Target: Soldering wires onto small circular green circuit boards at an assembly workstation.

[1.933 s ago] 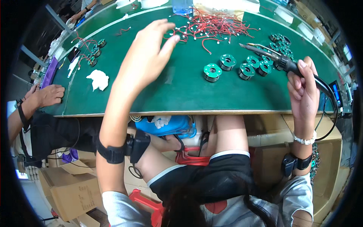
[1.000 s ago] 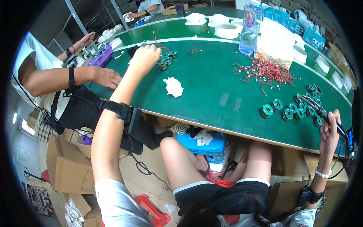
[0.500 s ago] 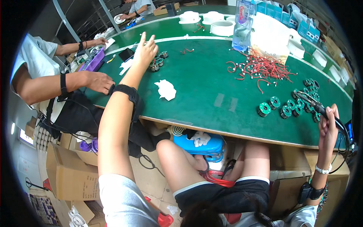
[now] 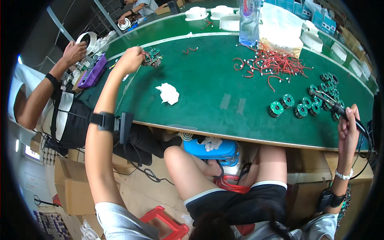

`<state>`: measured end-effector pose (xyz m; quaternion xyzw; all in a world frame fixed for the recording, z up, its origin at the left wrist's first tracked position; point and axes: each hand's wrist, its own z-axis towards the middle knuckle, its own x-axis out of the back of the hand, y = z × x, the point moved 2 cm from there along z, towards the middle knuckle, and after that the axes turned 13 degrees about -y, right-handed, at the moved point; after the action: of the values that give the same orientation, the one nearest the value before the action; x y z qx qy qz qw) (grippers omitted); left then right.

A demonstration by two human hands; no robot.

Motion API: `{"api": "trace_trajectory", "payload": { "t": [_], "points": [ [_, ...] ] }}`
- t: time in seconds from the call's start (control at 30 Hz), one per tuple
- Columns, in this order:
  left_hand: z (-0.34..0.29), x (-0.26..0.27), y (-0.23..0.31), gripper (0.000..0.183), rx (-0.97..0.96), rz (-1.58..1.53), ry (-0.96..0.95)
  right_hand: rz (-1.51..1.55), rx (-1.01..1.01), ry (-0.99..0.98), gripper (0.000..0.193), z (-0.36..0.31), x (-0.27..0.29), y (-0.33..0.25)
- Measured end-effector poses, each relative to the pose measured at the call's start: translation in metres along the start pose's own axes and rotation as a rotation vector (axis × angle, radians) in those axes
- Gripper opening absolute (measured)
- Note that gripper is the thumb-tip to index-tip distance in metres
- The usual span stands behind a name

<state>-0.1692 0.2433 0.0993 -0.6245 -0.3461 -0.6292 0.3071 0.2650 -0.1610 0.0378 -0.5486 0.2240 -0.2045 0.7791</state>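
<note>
My left hand point(image 4: 130, 60) has finished its long reach across the green felt-covered surface point(image 4: 216, 104): half a second ago the fingers lay flat short of the pile, and now they are curled onto the small cluster of green wound coils with red leads point(image 4: 152, 58) at the far left (grasping one, I judge). So the pick-up looks begun. My right hand point(image 4: 347, 130) stays clenched around the black-handled soldering iron point(image 4: 340, 110), beside the row of green coils point(image 4: 304, 106) at right.
</note>
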Motion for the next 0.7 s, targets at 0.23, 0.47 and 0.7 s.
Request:
{"api": "trace_trajectory", "payload": {
  "t": [0.23,0.47,0.7],
  "points": [
    [-0.043,0.007,0.116,0.014,-0.310,-0.105,0.015,0.025,0.012,-0.093,0.022,0.001,0.006,-0.002],
    [-0.081,-0.035,0.227,0.014,-0.327,-0.066,-0.267,0.047,0.033,-0.094,0.020,-0.004,0.004,-0.009],
    [-0.066,-0.056,0.316,0.019,-0.444,-0.140,-0.186,0.048,0.075,-0.104,0.023,-0.009,0.004,-0.020]
  ]
}}
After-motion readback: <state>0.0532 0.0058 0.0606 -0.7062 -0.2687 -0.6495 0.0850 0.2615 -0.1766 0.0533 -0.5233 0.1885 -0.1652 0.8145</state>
